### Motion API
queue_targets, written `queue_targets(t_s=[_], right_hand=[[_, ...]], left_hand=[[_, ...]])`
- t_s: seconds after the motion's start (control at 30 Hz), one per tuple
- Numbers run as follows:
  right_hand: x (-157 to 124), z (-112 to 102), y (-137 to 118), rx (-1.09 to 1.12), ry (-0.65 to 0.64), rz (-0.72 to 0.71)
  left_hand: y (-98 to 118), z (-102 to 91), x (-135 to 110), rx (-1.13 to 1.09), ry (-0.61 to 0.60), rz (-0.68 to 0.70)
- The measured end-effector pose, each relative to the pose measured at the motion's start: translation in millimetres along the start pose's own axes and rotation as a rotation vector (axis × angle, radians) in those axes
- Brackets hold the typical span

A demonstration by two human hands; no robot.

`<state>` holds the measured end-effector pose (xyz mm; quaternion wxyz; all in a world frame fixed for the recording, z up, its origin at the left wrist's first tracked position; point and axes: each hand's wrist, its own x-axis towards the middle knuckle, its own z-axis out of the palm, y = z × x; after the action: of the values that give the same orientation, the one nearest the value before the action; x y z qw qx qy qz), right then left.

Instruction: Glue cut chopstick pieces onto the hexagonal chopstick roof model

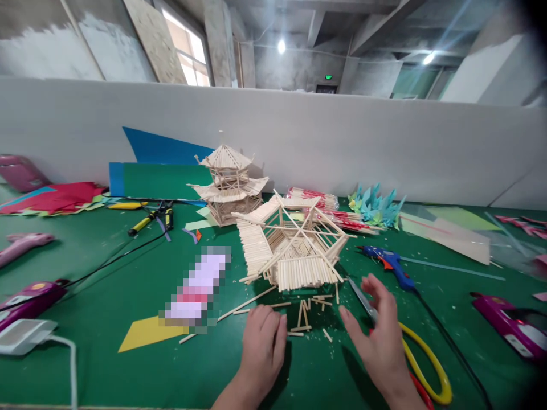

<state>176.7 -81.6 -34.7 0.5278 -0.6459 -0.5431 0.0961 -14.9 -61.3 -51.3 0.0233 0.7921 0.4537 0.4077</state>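
A pavilion model of pale wooden sticks (305, 273) stands in front of me, its top frame partly uncovered and two sides roofed with rows of sticks. Just before it, my left hand (262, 344) has its fingers curled together; what they hold, if anything, is hidden. Short cut sticks (302, 314) lie between my hands on the green table. My right hand (378, 336) is open, thumb and fingers apart, above scissors (447, 387) with yellow and red handles, whose blades point toward the model.
Behind stands a finished-looking stick pagoda (226, 191). A blue glue gun (391, 265) with a black cord lies right, near a purple device (508, 327). Packs of sticks (314, 198) and folded blue paper (378, 205) sit behind. At left are pliers (149, 219), yellow paper (145, 333) and a white charger (25, 336).
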Motion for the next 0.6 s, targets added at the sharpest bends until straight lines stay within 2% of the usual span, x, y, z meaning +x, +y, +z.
queue_targets(t_s=[0.13, 0.27, 0.4, 0.47, 0.6], right_hand=[[31.5, -1.6, -15.5, -0.027, -0.271, 0.014], [43.6, -1.8, -22.2, 0.06, -0.384, 0.002], [42.6, -10.7, -23.8, 0.142, -0.504, -0.014], [40.4, -15.7, -21.8, 0.204, -0.486, 0.015], [46.8, -26.2, -14.3, 0.347, -0.323, 0.08]], left_hand=[[-1.7, -0.9, 1.7, -0.038, -0.006, 0.005], [-3.9, -0.9, 3.7, -0.039, -0.002, 0.025], [-4.6, -0.3, 5.1, -0.03, 0.002, 0.048], [-4.0, -0.4, 5.1, -0.026, 0.002, 0.057], [-3.1, -0.9, 4.1, -0.016, -0.003, 0.059]])
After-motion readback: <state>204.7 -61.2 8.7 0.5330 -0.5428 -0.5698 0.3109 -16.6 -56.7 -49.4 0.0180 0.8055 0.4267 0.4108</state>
